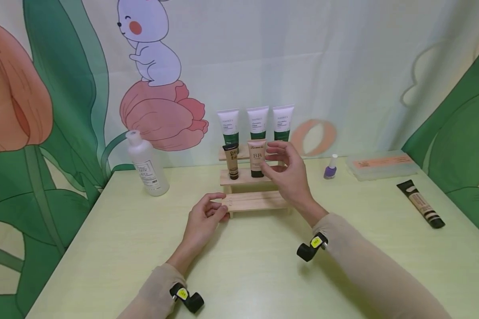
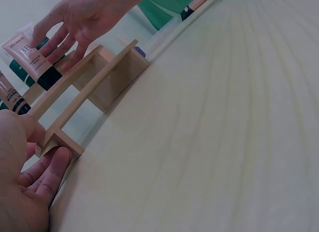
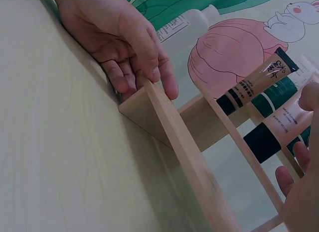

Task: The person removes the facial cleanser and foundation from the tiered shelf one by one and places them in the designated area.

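A three-tier wooden display rack (image 1: 255,201) stands on the table. My left hand (image 1: 202,219) holds the left end of its lowest step, thumb at the front corner. With thumb and fingers, my right hand (image 1: 290,177) pinches the right edge of a pink BB cream tube (image 1: 257,155), which stands cap down on the middle step. Left of it on that step is a slim gold-brown tube (image 1: 233,163) with black ends. Behind them, on the top step, stand three white-and-green tubes: one at left (image 1: 228,124), one in the middle (image 1: 257,119) and one at right (image 1: 283,120).
A white plastic bottle (image 1: 147,166) stands at the left rear. To the right of the rack are a purple nail polish bottle (image 1: 330,169), a flat translucent case (image 1: 379,173) with an orange label, and a black-and-tan tube (image 1: 421,204) lying down. A printed curtain (image 1: 343,66) hangs behind the table.
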A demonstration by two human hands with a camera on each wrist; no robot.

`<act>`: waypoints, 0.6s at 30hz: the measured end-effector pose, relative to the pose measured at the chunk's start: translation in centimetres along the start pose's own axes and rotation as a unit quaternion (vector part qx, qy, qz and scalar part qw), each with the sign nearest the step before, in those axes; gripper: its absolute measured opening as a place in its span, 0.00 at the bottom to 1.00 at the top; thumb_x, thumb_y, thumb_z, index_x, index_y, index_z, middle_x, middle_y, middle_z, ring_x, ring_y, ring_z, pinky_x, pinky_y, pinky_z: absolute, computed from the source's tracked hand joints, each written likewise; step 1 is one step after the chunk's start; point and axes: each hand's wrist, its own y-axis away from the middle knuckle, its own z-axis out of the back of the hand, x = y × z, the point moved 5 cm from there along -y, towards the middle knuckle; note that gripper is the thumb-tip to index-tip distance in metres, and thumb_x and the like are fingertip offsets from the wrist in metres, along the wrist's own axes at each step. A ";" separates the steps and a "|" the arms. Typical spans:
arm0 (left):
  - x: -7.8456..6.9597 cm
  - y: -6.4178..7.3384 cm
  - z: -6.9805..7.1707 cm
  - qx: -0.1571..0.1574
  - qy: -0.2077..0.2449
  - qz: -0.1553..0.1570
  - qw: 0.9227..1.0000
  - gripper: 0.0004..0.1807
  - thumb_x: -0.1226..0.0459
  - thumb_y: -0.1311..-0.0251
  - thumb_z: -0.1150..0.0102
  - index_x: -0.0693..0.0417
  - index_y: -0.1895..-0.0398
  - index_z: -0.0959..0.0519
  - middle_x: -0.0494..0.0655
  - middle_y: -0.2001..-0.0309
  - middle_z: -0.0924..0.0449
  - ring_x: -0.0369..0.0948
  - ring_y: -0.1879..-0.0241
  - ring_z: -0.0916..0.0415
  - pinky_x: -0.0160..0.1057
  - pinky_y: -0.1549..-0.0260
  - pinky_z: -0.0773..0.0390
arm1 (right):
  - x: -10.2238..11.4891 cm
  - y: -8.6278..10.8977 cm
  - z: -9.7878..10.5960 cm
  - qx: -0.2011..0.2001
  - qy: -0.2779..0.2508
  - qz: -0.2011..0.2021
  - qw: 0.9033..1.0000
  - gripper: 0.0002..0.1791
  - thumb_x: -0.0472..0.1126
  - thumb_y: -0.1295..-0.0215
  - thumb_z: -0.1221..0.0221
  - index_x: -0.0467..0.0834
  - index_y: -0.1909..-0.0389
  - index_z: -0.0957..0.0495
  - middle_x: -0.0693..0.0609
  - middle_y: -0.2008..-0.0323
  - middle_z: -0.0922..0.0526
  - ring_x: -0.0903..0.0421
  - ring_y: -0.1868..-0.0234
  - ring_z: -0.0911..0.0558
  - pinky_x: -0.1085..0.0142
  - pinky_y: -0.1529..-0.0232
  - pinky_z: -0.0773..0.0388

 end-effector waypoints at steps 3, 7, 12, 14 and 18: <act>0.0 0.0 0.0 0.001 0.003 0.000 1.000 0.18 0.68 0.22 0.33 0.51 0.33 0.16 0.56 0.55 0.09 0.51 0.57 0.07 0.39 0.53 0.10 | -0.2 -0.1 -0.4 0.006 0.000 -0.001 1.000 0.29 0.35 0.26 0.27 0.43 0.28 0.24 0.45 0.37 0.17 0.46 0.40 0.15 0.59 0.44 0.13; 0.0 0.0 -0.1 0.002 0.005 0.002 1.000 0.18 0.68 0.21 0.33 0.50 0.33 0.16 0.56 0.56 0.09 0.49 0.58 0.08 0.38 0.52 0.10 | -0.2 -0.3 -1.0 0.019 -0.003 -0.001 1.000 0.28 0.33 0.25 0.29 0.43 0.28 0.26 0.44 0.37 0.17 0.48 0.40 0.15 0.65 0.45 0.13; 0.0 -0.1 -0.2 0.003 0.005 0.000 1.000 0.18 0.68 0.21 0.34 0.50 0.33 0.17 0.55 0.56 0.10 0.46 0.59 0.08 0.37 0.53 0.10 | -0.3 -0.4 -1.5 0.028 -0.001 -0.006 1.000 0.28 0.33 0.23 0.31 0.43 0.27 0.26 0.43 0.38 0.16 0.47 0.41 0.15 0.67 0.46 0.14; 0.1 -0.1 -0.1 0.002 0.002 0.000 1.000 0.18 0.68 0.21 0.34 0.50 0.33 0.17 0.55 0.56 0.10 0.46 0.59 0.08 0.37 0.53 0.10 | -0.2 -0.5 -1.6 0.028 0.004 -0.010 1.000 0.27 0.33 0.23 0.32 0.43 0.28 0.26 0.43 0.39 0.15 0.47 0.42 0.15 0.66 0.47 0.14; 0.2 -0.1 0.0 0.000 -0.004 0.007 1.000 0.18 0.68 0.22 0.34 0.49 0.33 0.17 0.53 0.57 0.10 0.45 0.59 0.08 0.35 0.54 0.11 | -0.2 -0.5 -1.8 0.030 0.005 -0.013 0.999 0.25 0.32 0.22 0.33 0.42 0.29 0.25 0.42 0.40 0.15 0.47 0.43 0.14 0.63 0.47 0.14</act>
